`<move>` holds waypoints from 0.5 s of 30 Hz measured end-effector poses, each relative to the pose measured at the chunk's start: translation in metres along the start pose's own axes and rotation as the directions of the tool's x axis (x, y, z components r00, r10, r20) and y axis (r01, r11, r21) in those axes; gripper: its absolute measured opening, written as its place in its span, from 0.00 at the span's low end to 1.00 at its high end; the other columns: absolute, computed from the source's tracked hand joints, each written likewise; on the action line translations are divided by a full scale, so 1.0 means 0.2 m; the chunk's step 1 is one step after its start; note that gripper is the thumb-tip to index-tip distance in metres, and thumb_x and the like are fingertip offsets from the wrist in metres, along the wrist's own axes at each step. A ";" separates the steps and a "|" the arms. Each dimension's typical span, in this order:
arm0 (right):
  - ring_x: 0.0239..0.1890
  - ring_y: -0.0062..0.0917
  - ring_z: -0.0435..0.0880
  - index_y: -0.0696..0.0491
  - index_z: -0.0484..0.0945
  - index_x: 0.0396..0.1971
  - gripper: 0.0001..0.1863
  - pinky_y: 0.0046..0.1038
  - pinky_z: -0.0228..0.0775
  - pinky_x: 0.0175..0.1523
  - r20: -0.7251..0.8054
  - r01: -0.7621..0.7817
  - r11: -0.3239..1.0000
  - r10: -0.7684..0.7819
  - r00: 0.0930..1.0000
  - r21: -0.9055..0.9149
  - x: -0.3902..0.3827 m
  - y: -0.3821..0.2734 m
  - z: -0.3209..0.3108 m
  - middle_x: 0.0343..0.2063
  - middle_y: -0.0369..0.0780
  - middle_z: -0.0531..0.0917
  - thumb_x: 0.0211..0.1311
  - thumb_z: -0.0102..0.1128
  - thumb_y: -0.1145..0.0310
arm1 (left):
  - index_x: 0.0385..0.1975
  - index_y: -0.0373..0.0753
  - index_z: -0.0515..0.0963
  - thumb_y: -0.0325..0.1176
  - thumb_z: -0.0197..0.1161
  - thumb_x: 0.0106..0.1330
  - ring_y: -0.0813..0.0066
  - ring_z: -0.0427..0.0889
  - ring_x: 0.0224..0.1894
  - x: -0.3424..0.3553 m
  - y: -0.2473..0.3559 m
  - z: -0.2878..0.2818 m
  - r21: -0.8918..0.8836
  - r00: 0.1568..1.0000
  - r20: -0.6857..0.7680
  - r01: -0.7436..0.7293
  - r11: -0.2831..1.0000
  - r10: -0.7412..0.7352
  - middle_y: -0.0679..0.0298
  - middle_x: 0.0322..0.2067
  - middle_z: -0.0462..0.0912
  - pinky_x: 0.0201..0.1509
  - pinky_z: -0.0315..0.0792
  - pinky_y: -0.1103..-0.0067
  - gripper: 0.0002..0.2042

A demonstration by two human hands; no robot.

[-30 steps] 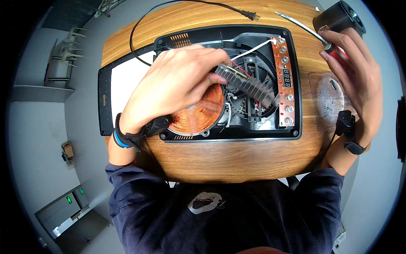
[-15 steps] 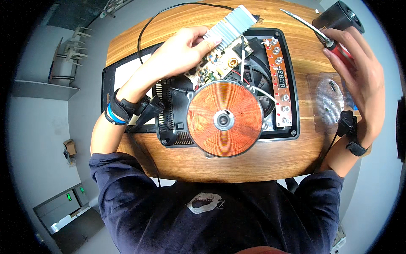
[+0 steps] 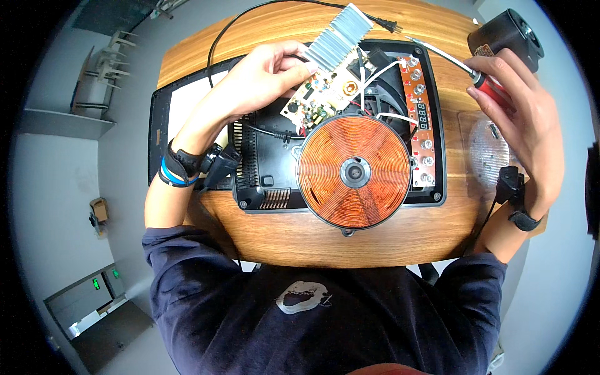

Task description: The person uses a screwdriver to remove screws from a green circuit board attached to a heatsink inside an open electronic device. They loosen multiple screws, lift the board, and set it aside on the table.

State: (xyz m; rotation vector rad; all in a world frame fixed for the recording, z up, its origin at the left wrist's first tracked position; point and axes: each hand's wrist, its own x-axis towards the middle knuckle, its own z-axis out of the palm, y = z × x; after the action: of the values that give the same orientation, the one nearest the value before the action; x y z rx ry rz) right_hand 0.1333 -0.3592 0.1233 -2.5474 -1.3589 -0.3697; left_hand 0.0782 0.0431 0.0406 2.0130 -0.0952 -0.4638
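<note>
My left hand pinches the edge of a circuit board near its ribbed silver heat sink. The board is tilted over a black induction cooker housing with its inside exposed. A round copper coil lies over the housing's near edge, partly beyond it. White wires run from the board and coil towards an orange display board at the right side of the housing. My right hand grips the red handle of a screwdriver, its shaft pointing up and left, above the table.
A black cylinder stands at the far right of the wooden table. Below it lies a clear plastic tray with small parts. A black-framed panel lies left under the housing, and a plugged cord loops behind.
The coil has shifted right and stopped spinning or blurring. The circuit board has moved slightly right with my left hand on it. My right hand and screwdriver have drifted slightly left.
</note>
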 end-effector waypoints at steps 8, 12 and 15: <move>0.41 0.38 0.88 0.57 0.85 0.56 0.18 0.38 0.84 0.45 0.068 -0.041 0.999 0.039 0.997 0.024 0.02 -0.04 0.01 0.45 0.43 0.84 0.68 0.74 0.74 | 0.54 0.33 0.80 0.29 0.67 0.83 0.87 0.86 0.46 0.01 -0.03 0.02 0.001 0.983 -0.117 -0.143 0.990 0.142 0.70 0.44 0.88 0.53 0.83 0.84 0.09; 0.41 0.37 0.88 0.58 0.85 0.56 0.18 0.38 0.84 0.45 0.058 -0.054 0.996 0.049 0.997 0.074 0.02 -0.05 0.02 0.45 0.43 0.84 0.68 0.75 0.74 | 0.52 0.33 0.79 0.29 0.66 0.84 0.85 0.87 0.47 0.03 -0.05 0.03 0.027 0.961 -0.163 -0.223 0.975 0.224 0.68 0.44 0.87 0.54 0.85 0.82 0.07; 0.41 0.37 0.89 0.58 0.85 0.55 0.17 0.38 0.83 0.44 0.054 -0.036 0.997 0.033 0.998 0.062 0.02 -0.05 0.02 0.44 0.43 0.83 0.68 0.75 0.74 | 0.51 0.34 0.79 0.29 0.66 0.85 0.85 0.87 0.47 0.04 -0.05 0.03 0.009 0.964 -0.155 -0.216 0.976 0.215 0.68 0.44 0.87 0.55 0.86 0.82 0.06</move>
State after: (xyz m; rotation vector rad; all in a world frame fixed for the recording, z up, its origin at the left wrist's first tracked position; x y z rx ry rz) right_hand 0.1271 -0.3489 0.1214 -2.5425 -1.3211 -0.2502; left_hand 0.0820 0.0406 0.0280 1.9957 -0.2136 -0.1685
